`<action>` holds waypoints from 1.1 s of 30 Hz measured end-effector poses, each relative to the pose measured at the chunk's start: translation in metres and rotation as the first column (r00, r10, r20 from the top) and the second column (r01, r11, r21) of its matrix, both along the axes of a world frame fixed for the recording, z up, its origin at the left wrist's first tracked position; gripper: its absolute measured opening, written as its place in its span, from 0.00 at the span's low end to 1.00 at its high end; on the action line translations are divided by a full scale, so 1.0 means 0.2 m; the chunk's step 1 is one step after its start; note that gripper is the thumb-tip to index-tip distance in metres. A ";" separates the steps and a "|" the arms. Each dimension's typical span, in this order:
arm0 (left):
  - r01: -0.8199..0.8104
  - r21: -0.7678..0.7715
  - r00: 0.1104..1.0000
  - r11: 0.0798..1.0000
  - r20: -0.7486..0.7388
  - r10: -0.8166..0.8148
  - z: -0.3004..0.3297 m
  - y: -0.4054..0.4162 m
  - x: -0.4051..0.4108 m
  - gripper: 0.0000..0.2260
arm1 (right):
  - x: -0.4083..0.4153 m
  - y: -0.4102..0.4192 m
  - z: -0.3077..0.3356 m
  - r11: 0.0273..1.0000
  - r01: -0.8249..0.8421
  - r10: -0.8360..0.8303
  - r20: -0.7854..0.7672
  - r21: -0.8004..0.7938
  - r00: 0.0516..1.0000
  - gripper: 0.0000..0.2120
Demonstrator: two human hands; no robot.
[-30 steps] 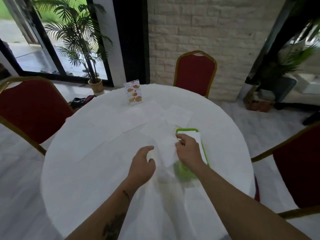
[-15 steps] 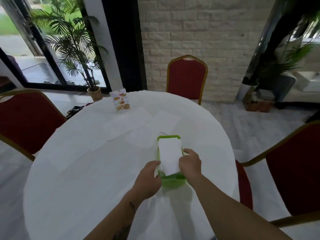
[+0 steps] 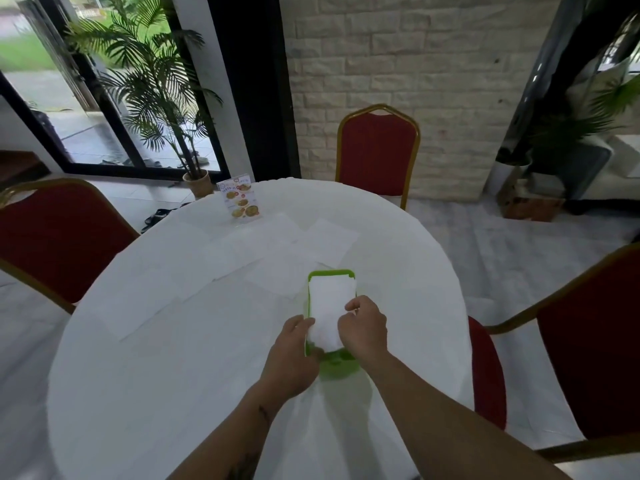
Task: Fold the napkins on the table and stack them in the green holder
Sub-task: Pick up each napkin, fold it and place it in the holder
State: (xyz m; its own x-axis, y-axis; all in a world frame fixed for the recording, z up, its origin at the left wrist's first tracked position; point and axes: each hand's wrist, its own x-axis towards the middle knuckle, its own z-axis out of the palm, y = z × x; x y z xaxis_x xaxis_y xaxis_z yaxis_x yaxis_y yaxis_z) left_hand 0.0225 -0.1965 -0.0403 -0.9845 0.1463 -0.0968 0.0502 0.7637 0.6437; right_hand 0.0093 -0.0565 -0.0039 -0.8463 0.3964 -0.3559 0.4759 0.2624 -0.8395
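A green holder stands near the middle of the round white table, with a folded white napkin lying in it. My left hand grips the napkin's near left corner at the holder's rim. My right hand pinches its right edge from above. Several unfolded white napkins lie flat on the cloth behind and to the left of the holder, hard to tell apart from the tablecloth.
A small menu card stands at the table's far left edge. Red chairs with gold frames stand at the far side, at the left and at the right. A potted palm is by the window.
The folded napkin went from above the table into the green holder. Both hands closed in on its near end. The view tilted up a little.
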 end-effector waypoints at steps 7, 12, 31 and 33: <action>0.018 0.010 1.000 1.000 -0.026 -0.018 -0.03 0.01 0.00 0.28 | -0.04 0.02 0.01 0.998 -0.016 0.012 -0.077 -0.060 0.997 0.20; -0.018 0.007 0.999 1.000 -0.045 0.018 -0.05 0.02 0.00 0.28 | -0.03 0.03 -0.01 0.997 -0.056 0.061 -0.120 0.049 0.991 0.21; 0.012 -0.142 0.999 0.990 0.041 -0.006 -0.10 0.04 -0.03 0.21 | 0.06 0.13 -0.14 0.248 -0.615 0.707 0.293 0.749 0.643 0.18; -0.003 -0.091 1.000 0.996 0.010 0.004 -0.09 0.03 -0.02 0.19 | 0.04 0.12 -0.10 0.276 -0.626 0.690 0.304 0.729 0.657 0.23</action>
